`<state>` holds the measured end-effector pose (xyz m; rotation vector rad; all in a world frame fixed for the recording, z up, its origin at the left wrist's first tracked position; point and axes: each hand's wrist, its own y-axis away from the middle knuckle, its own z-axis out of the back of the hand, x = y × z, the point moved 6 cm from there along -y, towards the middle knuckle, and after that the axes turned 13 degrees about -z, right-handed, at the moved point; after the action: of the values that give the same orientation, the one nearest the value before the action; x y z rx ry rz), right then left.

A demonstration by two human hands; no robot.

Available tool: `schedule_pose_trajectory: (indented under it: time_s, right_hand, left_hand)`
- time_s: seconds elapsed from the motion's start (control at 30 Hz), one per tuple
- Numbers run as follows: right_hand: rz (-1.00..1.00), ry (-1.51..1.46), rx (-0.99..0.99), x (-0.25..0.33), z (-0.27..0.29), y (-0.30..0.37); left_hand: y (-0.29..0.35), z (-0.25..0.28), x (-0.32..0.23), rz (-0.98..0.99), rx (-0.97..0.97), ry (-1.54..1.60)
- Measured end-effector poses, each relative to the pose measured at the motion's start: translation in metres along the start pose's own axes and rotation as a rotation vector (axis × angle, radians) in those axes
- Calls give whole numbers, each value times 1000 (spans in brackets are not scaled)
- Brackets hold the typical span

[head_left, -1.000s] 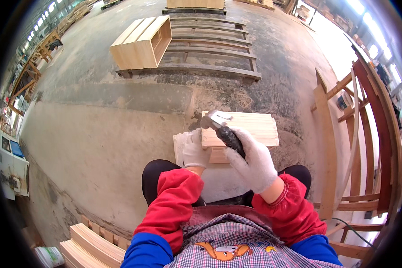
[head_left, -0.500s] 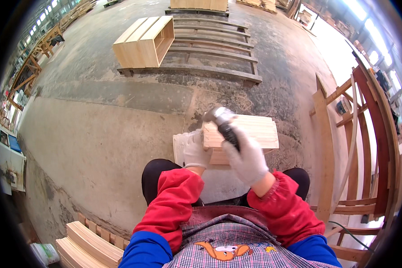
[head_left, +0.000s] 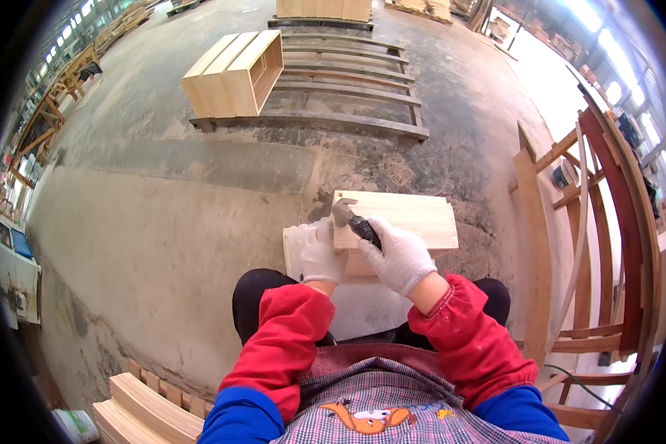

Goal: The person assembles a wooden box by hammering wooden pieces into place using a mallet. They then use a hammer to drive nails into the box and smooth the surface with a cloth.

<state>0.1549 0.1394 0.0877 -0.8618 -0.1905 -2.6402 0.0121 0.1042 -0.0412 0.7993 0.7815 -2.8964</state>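
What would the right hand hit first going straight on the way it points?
Probably the pale wooden piece, near the left end of its top, with the hammer in the right hand leading. Depth is unclear: the hammer head may be touching it now.

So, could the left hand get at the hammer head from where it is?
Probably yes: the left hand is by the left end of the wooden piece, close to the hammer head, and nothing visible blocks the way.

My pale wooden workpiece (head_left: pixel 403 222): long, flat-topped, lying just right of frame centre. My hammer (head_left: pixel 362 229): black grip, metal head over workpiece's left end.
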Motion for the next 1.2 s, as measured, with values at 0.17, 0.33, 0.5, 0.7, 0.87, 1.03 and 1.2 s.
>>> schedule_pose_trajectory:
  time_s: [0.17,0.33,0.5,0.7,0.87,1.03,1.2]
  right_hand:
    - [63,-122,-120,36,35,13]
    - [-23,15,-4,5,-1,7]
    - [3,-31,-46,32,31,11]
    - [-13,-84,11,-6,2,15]
    - [-30,-141,27,28,30,10]
    - [-53,-151,0,3,7,10]
    - [5,15,21,22,26,-5]
  left_hand:
    - [3,-1,4,69,13,26]
    - [0,-5,2,20,5,4]
    - [4,-7,9,107,56,32]
    - [-2,-3,-1,77,71,52]
    - [3,-4,8,67,27,-4]
    - [-2,2,-3,99,56,32]
    - [5,0,4,19,3,-40]
